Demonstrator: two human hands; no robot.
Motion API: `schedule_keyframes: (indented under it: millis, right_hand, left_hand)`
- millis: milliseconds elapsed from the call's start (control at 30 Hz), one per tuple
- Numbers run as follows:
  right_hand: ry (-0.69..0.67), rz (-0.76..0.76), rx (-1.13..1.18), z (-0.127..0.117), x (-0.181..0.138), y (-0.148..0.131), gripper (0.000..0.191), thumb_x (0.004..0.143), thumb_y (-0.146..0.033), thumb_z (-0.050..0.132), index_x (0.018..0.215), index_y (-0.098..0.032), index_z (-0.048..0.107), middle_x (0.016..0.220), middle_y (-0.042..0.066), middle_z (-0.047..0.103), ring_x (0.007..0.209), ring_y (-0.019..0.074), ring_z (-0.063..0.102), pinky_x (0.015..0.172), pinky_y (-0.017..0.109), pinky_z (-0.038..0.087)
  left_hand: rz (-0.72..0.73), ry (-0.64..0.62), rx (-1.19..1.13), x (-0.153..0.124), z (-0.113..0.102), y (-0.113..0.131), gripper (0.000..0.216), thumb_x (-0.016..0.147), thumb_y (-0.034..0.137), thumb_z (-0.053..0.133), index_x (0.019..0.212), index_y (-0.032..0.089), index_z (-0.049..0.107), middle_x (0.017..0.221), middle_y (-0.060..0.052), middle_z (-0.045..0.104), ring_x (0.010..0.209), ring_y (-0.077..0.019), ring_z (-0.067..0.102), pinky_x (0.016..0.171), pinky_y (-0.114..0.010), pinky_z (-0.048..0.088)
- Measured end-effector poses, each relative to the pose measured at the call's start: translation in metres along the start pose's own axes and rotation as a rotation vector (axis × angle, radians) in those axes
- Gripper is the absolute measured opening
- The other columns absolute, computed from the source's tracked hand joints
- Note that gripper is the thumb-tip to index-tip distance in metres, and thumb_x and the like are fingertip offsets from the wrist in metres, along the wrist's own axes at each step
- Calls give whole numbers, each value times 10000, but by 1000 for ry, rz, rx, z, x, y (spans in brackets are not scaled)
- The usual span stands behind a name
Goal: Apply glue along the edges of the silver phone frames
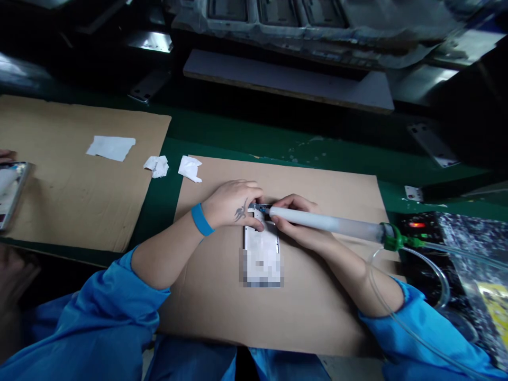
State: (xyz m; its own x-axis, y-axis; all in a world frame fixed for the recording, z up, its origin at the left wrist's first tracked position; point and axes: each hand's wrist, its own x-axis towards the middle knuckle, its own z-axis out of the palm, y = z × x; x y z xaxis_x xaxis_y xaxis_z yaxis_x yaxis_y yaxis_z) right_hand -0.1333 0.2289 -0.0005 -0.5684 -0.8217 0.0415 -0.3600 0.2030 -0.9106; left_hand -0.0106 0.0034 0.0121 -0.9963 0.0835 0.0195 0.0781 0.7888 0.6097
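Observation:
A phone frame [262, 248], flat and silvery white, lies on the cardboard sheet [317, 312] in front of me. My left hand [238, 203] grips its upper left end, thumb on the face and fingers over the top edge. In my right hand [299, 222] is a glue syringe [329, 222] with a white barrel, held near its front. Its tip points left at the frame's top end, where the exact contact is too small to make out. A green cap [392, 236] with a clear air hose closes the syringe's rear.
Paper scraps [190, 168] lie at the sheet's upper left corner and on another cardboard sheet [79, 211]. At far left a co-worker's hand [7, 155] is beside another phone frame [14, 190]. A shelf with trays [278, 13] overhangs the back. A box with a red light [416, 225] stands right.

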Motion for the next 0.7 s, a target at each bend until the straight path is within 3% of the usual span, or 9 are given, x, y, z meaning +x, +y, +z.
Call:
schedule_keyframes:
  millis: [700]
  right_hand:
    - [34, 21, -24, -3, -2, -4, 219, 853, -453, 855, 886, -274, 732, 801, 62, 795, 658, 232, 715, 585, 348, 540]
  left_hand:
    - [1, -11, -11, -1, -1, 1, 590, 842, 724, 931, 1017, 203, 717, 1010, -50, 747, 912, -242, 669, 810, -360, 427]
